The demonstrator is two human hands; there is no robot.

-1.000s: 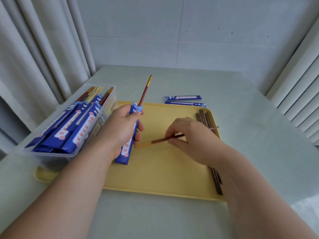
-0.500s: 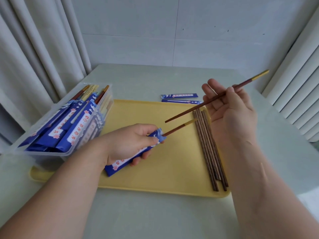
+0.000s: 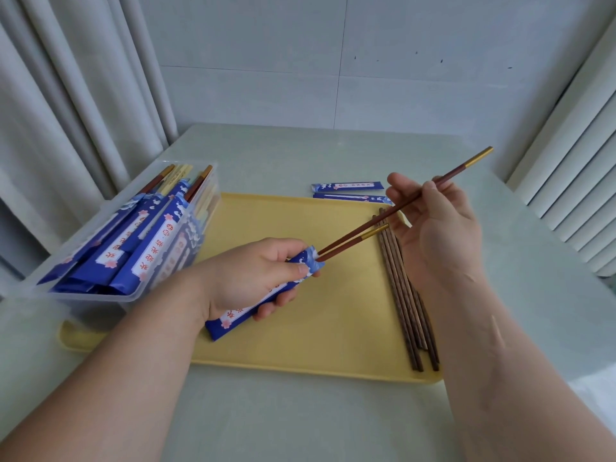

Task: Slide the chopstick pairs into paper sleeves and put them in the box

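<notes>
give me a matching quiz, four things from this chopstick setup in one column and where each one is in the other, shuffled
1 clear box
2 spare sleeves
3 loose brown chopsticks
4 chopstick in right hand

a on table beyond tray
b tip at mouth of sleeve in left hand
c tray's left end
d tray's right side

Pairs: 1-c, 2-a, 3-d, 4-b

Blue sleeve [image 3: 233, 320] with white waves and pink blossoms; red-brown, gold-tipped chopstick [image 3: 460, 167]; yellow tray [image 3: 316, 335]; dark brown loose chopsticks [image 3: 399, 288].
</notes>
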